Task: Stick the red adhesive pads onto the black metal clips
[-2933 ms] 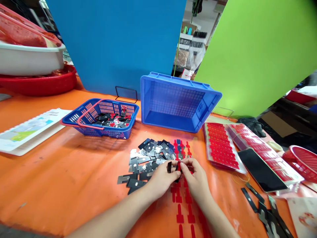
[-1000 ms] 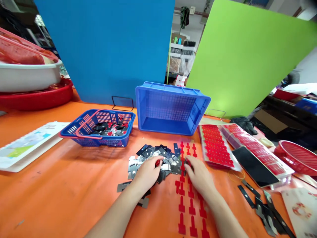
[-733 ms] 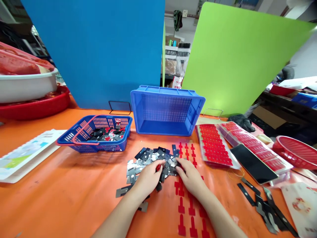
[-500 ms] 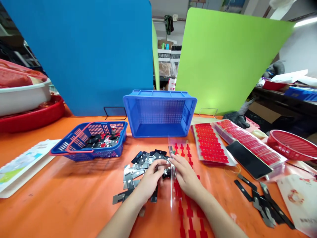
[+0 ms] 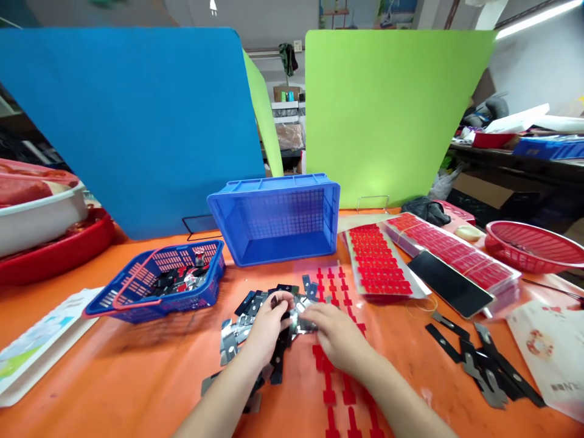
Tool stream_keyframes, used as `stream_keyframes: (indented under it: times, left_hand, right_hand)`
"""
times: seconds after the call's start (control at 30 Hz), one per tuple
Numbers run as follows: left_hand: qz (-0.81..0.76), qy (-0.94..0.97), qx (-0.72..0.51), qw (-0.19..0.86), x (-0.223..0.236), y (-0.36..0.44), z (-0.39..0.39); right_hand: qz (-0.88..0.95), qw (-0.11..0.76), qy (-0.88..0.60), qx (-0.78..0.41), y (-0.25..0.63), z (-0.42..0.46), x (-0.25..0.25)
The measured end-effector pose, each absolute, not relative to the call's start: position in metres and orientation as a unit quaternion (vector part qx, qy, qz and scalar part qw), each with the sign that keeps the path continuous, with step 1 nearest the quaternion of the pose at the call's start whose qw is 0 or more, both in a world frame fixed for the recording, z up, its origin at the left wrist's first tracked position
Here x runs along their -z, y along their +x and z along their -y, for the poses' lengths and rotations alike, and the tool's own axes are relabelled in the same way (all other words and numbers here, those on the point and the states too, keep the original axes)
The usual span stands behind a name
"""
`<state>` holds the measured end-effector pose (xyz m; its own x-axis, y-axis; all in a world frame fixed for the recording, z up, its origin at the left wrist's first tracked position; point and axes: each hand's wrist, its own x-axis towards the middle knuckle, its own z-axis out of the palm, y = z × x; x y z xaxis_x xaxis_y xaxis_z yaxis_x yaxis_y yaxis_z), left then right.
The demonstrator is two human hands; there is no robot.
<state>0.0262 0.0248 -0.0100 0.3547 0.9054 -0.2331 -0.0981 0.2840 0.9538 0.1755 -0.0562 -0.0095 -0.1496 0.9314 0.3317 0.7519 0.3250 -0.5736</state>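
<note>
Orange table [image 5: 114,365] is backed by blue and green boards; left hand [image 5: 264,325] and right hand [image 5: 335,334], fingers curled, pinch a metal piece [image 5: 298,322] at lower centre.

A loose pile of small flat metal plates [image 5: 249,316], silver and black and overlapping at mixed angles, is spread flat on the orange table. One silver plate [image 5: 298,322] is held near level over the pile's right edge. Just right of it, red T-shaped stickers [image 5: 332,292] are laid flat in rows.
</note>
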Motion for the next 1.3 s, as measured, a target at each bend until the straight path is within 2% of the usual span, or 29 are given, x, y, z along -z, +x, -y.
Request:
stream_keyframes:
  times: [0.17,0.33,0.43,0.57,0.7,0.77,0.87,0.97,1.3]
  left_hand:
    - [-0.431,0.362,-0.382,0.733,0.009,0.028,-0.027]
    - [-0.41,0.393,-0.331,0.754,0.002,0.037,-0.029]
    - [-0.419,0.47,-0.297,0.718,0.007,0.043,-0.035]
    - [-0.412,0.684,-0.24,0.552,0.016,0.047,-0.044]
    - [-0.354,0.861,-0.169,0.322,0.015,0.055,-0.04]
    - [-0.291,0.909,-0.143,0.261,0.015,0.065,-0.033]
    - [-0.199,0.95,-0.114,0.211,0.017,0.082,-0.025]
    - [-0.17,0.968,-0.082,0.164,0.022,0.09,-0.023]
    - [-0.157,0.979,-0.028,0.124,0.011,0.02,-0.043]
  right_hand:
    - [0.83,0.236,-0.482,-0.153,0.156,0.064,0.011]
    - [0.824,0.134,-0.543,-0.09,0.158,0.063,0.024]
    - [0.807,0.113,-0.574,-0.078,0.168,0.06,0.027]
    - [0.79,0.148,-0.589,-0.083,0.182,0.059,0.018]
    - [0.74,0.245,-0.619,-0.095,0.198,0.063,0.001]
    - [0.71,0.298,-0.629,-0.105,0.206,0.064,-0.005]
    - [0.683,0.357,-0.627,-0.114,0.214,0.065,-0.008]
    - [0.672,0.377,-0.625,-0.123,0.217,0.064,-0.007]
    - [0.697,0.341,-0.608,-0.165,0.211,0.06,0.007]
